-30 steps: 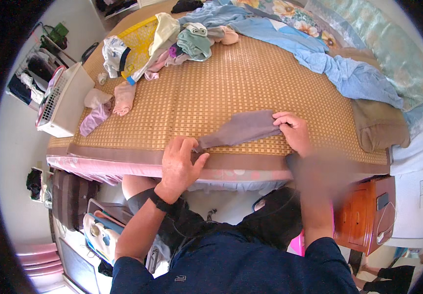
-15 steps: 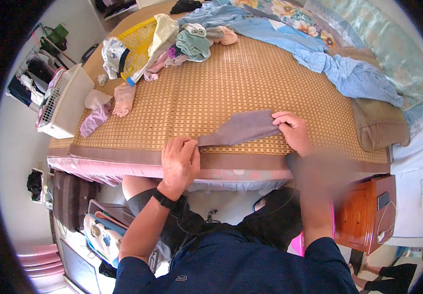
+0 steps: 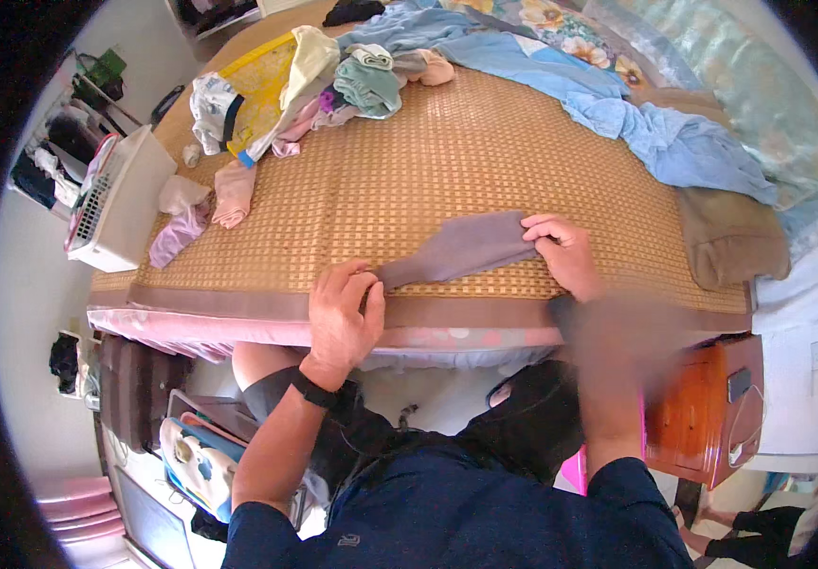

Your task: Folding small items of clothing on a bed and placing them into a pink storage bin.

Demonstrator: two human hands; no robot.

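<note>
Stretched between my two hands, just above the near part of the woven mat [image 3: 409, 180], is a thin grey-purple piece of clothing [image 3: 471, 248]. It is narrow at the left and wider at the right; its exact kind cannot be made out. My left hand [image 3: 345, 308] pinches the narrow end, its fingers closed. At the other end, my right hand [image 3: 563, 251] grips the upper corner between thumb and fingers. A blurred patch covers part of my right forearm.
At the back left lies a heap of clothes with a yellow garment [image 3: 262, 90] and a green one [image 3: 368, 87]. Folded pink cloth [image 3: 233, 192] sits nearer, beside a white basket [image 3: 127, 204]. A blue cloth [image 3: 660, 142] and brown cushion [image 3: 736, 237] lie right. A wooden cabinet [image 3: 689, 427] stands below.
Both hands keep their grip on the grey-purple clothing, which stays stretched. My left hand has shifted very slightly left, and the whole view has moved a little.
</note>
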